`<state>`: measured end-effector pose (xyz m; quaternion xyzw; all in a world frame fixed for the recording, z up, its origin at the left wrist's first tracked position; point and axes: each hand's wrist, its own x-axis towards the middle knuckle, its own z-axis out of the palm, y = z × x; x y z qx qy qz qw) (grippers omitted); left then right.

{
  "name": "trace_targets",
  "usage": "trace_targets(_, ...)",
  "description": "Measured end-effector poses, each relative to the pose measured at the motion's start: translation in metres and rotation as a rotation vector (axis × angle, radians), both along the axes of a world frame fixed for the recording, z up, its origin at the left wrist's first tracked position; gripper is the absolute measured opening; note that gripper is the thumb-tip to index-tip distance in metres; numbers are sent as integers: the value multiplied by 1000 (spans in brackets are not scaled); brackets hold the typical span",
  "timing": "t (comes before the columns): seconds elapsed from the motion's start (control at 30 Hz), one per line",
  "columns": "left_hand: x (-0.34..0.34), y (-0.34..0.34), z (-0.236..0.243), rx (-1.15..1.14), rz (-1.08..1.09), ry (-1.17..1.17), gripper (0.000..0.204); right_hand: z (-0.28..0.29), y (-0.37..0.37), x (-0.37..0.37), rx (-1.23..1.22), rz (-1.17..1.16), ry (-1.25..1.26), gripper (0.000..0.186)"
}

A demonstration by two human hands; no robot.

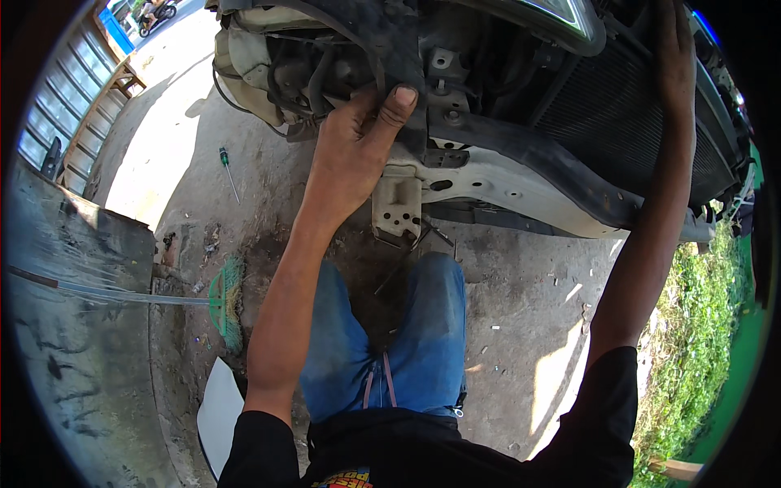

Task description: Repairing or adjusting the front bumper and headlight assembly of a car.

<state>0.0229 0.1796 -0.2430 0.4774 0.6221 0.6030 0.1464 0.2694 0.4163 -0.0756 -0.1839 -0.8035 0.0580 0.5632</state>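
My left hand point(358, 142) is closed on a black part point(399, 49) at the left of a car's exposed front end, thumb on top, other fingertips partly hidden behind it. Cables and hoses point(321, 77) hang beside it. Below are a black curved strip point(537, 154) and a pale metal crossmember point(488, 179) with a holed bracket point(396, 211). My right hand point(674, 65) reaches up along the right side of the dark radiator point(594, 106), fingers stretched out against a dark part, tips at the frame's top edge. A headlamp point(553, 20) is between the hands at the top.
A screwdriver point(228, 171) lies on the concrete floor point(521, 317). At left are a metal sheet point(81, 350), a green broom point(220, 301) and a white panel point(218, 407). Plants point(691, 317) grow at right. A person on a scooter point(156, 15) shows in the distance.
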Motion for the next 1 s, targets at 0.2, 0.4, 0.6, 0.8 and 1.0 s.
trace_targets(0.2,2,-2,-5,-101,48,-51,78,-6,11,-2,-10,42,118,57)
trace_targets(0.4,8,-4,-4,-244,230,-54,116,-6,17,4,226,22,108,45)
trace_targets(0.6,-4,8,-19,-324,263,12,109,-2,4,8,222,-18,114,45)
trace_targets(0.8,-9,20,-30,-189,286,138,110,-7,2,2,246,-79,212,40)
trace_targets(1.0,-13,26,-31,-107,229,135,107,-6,-3,-1,188,-99,230,42)
